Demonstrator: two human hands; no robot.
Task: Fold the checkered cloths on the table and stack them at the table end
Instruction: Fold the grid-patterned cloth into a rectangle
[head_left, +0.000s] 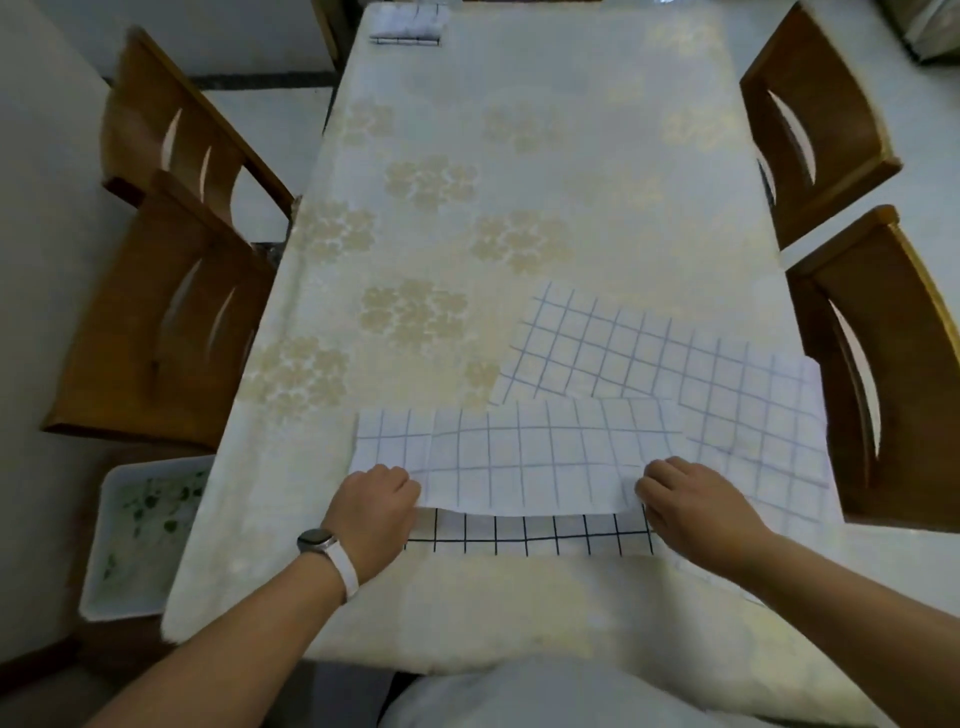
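Observation:
A white checkered cloth lies near the table's front edge, its far half folded toward me so the paler back shows; the dark-lined lower layer peeks out beneath. My left hand pinches the folded edge at its left corner. My right hand pinches the same edge at its right corner. Another checkered cloth lies spread behind and to the right, partly under the first. A stack of folded cloths sits at the far table end.
The table wears a cream flowered cover. Two wooden chairs stand on the left, and two more chairs on the right. A white tray with a green leaf pattern sits on the floor at the left.

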